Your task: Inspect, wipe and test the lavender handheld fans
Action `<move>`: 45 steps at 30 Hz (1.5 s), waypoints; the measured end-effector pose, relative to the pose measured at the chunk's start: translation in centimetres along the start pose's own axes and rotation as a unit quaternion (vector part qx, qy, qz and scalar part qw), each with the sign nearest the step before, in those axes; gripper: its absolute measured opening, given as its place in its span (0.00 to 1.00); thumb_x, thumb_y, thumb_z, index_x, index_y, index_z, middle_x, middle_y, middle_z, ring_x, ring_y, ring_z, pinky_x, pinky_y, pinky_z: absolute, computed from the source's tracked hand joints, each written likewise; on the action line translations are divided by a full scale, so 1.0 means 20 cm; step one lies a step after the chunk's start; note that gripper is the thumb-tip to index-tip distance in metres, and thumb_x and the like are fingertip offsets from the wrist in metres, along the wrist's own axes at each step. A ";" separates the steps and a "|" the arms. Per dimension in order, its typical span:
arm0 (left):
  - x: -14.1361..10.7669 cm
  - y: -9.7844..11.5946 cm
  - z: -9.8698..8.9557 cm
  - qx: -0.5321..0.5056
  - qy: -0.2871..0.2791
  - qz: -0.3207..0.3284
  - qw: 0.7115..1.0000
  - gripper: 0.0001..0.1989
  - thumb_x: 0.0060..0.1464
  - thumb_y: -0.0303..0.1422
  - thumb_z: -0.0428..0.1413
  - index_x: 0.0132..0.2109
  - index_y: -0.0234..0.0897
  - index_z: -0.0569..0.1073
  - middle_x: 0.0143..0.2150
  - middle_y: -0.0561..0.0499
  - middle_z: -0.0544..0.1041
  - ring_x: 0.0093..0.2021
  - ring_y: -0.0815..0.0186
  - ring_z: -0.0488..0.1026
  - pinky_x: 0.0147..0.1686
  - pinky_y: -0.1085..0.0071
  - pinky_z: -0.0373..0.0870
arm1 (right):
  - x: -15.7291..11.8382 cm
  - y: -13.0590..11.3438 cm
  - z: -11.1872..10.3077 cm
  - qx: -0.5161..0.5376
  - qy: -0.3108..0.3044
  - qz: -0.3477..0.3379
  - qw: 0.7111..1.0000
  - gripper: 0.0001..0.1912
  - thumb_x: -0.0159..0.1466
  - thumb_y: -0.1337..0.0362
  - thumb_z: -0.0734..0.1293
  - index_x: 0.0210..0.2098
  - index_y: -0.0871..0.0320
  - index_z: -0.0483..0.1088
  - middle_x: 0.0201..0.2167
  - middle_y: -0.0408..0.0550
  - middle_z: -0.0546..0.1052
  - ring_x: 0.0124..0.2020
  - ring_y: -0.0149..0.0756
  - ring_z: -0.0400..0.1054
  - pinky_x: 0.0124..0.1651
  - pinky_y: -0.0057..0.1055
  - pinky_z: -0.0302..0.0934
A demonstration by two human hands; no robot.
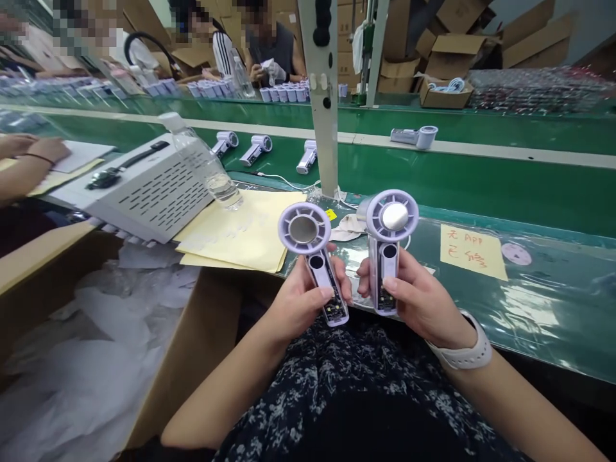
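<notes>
Two lilac handheld fans are held up side by side in front of me. My left hand [308, 292] is closed round the handle of one handheld fan [305, 230], its thumb on the front; this fan leans a little to the left. Round the other handle my right hand [409, 285] is wrapped, thumb on the front of that handheld fan [392, 221], which stands nearly upright. Dark circuit parts show along the front of both handles. The centre disc looks grey on the left fan and bright on the right one.
A white slotted metal box [144, 183], a clear bottle [206, 163] and yellow sheets [240, 231] lie to the left. A metal post [320, 96] rises ahead. More fans lie along the green conveyor [462, 179]. A carton [187, 327] of wrapping stands lower left. Co-workers sit opposite.
</notes>
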State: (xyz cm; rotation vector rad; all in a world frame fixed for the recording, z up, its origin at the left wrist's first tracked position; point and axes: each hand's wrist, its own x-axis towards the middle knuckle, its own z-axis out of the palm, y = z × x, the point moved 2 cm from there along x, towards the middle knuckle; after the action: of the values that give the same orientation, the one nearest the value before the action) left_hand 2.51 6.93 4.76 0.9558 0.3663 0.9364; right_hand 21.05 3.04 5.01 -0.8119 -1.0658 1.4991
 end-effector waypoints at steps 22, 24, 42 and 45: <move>0.01 -0.03 -0.01 -0.005 0.035 -0.030 0.999 0.24 0.51 0.34 0.66 0.54 0.39 0.69 0.41 0.51 0.73 0.32 0.66 0.75 0.33 0.67 0.74 | 0.01 0.05 0.03 0.002 0.026 0.061 0.998 0.14 0.65 0.55 0.70 0.46 0.54 0.69 0.40 0.48 0.74 0.34 0.37 0.71 0.37 0.36 0.71; 0.01 -0.04 -0.01 -0.009 0.038 -0.030 0.999 0.24 0.51 0.34 0.66 0.53 0.40 0.69 0.41 0.52 0.73 0.33 0.66 0.75 0.34 0.66 0.74 | 0.01 0.05 0.02 -0.004 0.029 0.063 0.998 0.14 0.65 0.55 0.70 0.47 0.53 0.68 0.40 0.47 0.74 0.34 0.36 0.71 0.38 0.36 0.71; 0.03 -0.07 -0.05 0.019 0.099 -0.031 0.994 0.21 0.53 0.38 0.65 0.48 0.38 0.65 0.37 0.55 0.73 0.28 0.68 0.75 0.29 0.68 0.75 | 0.00 0.11 0.02 0.047 0.070 0.070 0.994 0.14 0.65 0.52 0.70 0.40 0.56 0.71 0.34 0.45 0.76 0.26 0.30 0.70 0.27 0.26 0.68; 0.03 -0.07 -0.05 0.029 0.090 -0.033 0.995 0.20 0.54 0.40 0.64 0.48 0.38 0.66 0.37 0.54 0.73 0.29 0.68 0.75 0.30 0.68 0.75 | 0.00 0.09 0.02 0.045 0.089 0.070 0.993 0.13 0.65 0.52 0.71 0.39 0.56 0.72 0.34 0.45 0.76 0.27 0.29 0.71 0.28 0.25 0.69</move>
State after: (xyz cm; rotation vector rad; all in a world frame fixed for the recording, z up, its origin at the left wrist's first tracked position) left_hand 2.93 7.60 3.15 0.9083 0.5775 0.9590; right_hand 20.01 2.86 3.41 -0.9529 -0.8182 1.5485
